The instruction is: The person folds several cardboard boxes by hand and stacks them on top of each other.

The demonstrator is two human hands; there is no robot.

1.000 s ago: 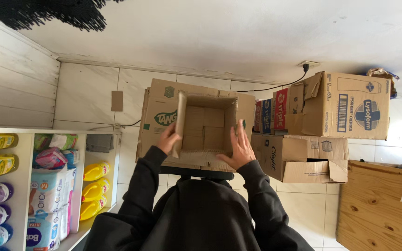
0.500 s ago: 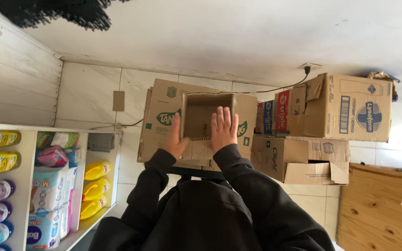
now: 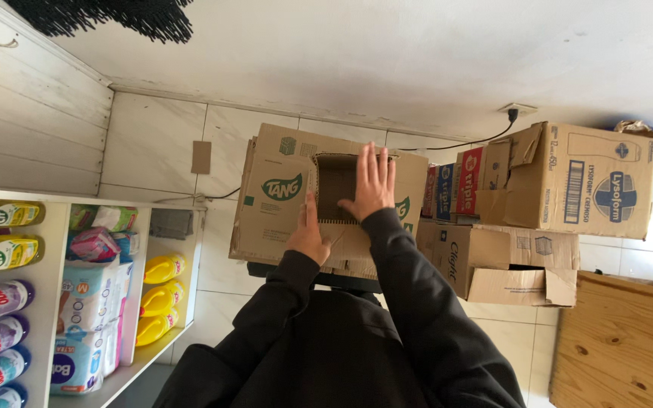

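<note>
1. Both of my hands are up on the open cardboard box [image 3: 281, 200], the biggest thing in front of me; it sits with its mouth facing me, against the tiled wall [image 3: 153, 143], and its long side runs left to right across my view.
2. To the right of it, well apart from my hands, stands a stack of other cardboard boxes [image 3: 568, 189], with a wooden crate [image 3: 614, 347] beside them. A white shelf unit [image 3: 137, 302] holding bottles and packets is off to my left.
3. Straight ahead of my chest, the box lies within reach of both arms. Its square opening is towards the right half, so my right hand is the nearer one to it.
4. My right hand [image 3: 372, 185] lies flat, fingers spread and straight, palm pressed on a flap [image 3: 334, 185] across the opening. It grasps nothing; it only pushes against the cardboard.
5. My left hand [image 3: 307, 238] sits lower and to the left, at the near edge of the box, thumb up along the flap. It looks closed lightly around that edge, though the fingers are hidden behind the cardboard, so I cannot be sure how firmly it grips.
6. Both arms are stretched forward in dark sleeves [image 3: 410, 302], the right reaching further than the left.
</note>
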